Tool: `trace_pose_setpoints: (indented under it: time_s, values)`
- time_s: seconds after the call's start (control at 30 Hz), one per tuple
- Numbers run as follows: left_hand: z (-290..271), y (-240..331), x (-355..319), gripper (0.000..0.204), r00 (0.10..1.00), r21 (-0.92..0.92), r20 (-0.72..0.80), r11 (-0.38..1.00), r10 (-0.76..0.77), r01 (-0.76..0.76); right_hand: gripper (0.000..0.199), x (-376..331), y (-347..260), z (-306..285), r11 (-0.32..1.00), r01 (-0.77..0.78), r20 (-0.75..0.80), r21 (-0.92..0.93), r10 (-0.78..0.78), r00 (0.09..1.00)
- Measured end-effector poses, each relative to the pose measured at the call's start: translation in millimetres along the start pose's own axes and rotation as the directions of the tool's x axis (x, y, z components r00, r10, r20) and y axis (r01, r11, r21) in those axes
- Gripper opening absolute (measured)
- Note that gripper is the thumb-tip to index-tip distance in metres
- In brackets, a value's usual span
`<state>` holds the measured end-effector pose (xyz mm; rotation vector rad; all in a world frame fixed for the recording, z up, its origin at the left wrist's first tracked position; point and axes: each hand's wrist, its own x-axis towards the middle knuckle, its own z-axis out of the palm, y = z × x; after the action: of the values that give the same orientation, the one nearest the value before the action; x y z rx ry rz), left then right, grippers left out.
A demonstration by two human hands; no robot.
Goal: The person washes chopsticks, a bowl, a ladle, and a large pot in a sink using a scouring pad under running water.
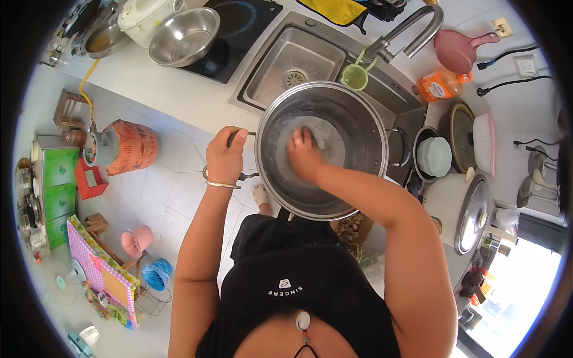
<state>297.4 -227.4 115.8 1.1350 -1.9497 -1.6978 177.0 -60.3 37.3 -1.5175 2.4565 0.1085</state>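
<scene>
A large stainless steel pot is held at the near edge of the sink, its open top facing up. My left hand is wrapped round the pot's left handle, with a bracelet on the wrist. Deep inside the pot, my right hand presses down at the bottom, fingers bent together. Something small and dark shows at its fingertips, too hidden to name. The pot's bottom looks pale and cloudy. The right handle is free. Beyond the pot lies the metal sink, with a green strainer-like cup hanging by the faucet.
The curved faucet rises behind the sink. An orange soap bottle and a pink ladle are at the back right. Bowls and a lidded pot crowd the right. A steel bowl sits by the black cooktop.
</scene>
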Motion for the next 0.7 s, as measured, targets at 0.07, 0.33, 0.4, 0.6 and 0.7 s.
trace_pose_setpoints:
  time_s: [0.07,0.33,0.4,0.6,0.7]
  values:
    - [-0.7,6.8,-1.8,0.023,0.999,-0.046,0.008,0.998,-0.033,0.034,0.048,-33.9,5.3,3.2,0.979,0.178,0.105,0.103,-0.189,0.976]
    - [0.5,15.9,-4.6,0.024,0.997,-0.088,0.05,0.994,-0.061,0.066,0.041,-8.4,69.7,3.6,0.996,-0.018,0.14,-0.09,0.03,0.99]
    - [1.3,14.3,-3.7,0.025,0.998,-0.081,0.037,0.996,-0.043,0.045,0.042,13.5,50.8,-6.0,0.995,-0.055,0.255,-0.085,0.075,0.964]
    - [1.3,9.3,-3.7,0.024,0.999,-0.07,0.022,0.997,-0.033,0.034,0.044,-20.7,50.6,8.9,0.778,0.622,0.01,-0.091,-0.624,0.781]
    - [1.5,17.6,-7.7,0.024,0.997,-0.109,0.01,0.991,-0.08,0.08,0.045,-0.3,91.1,-3.6,0.745,0.619,0.033,-0.249,-0.633,0.774]
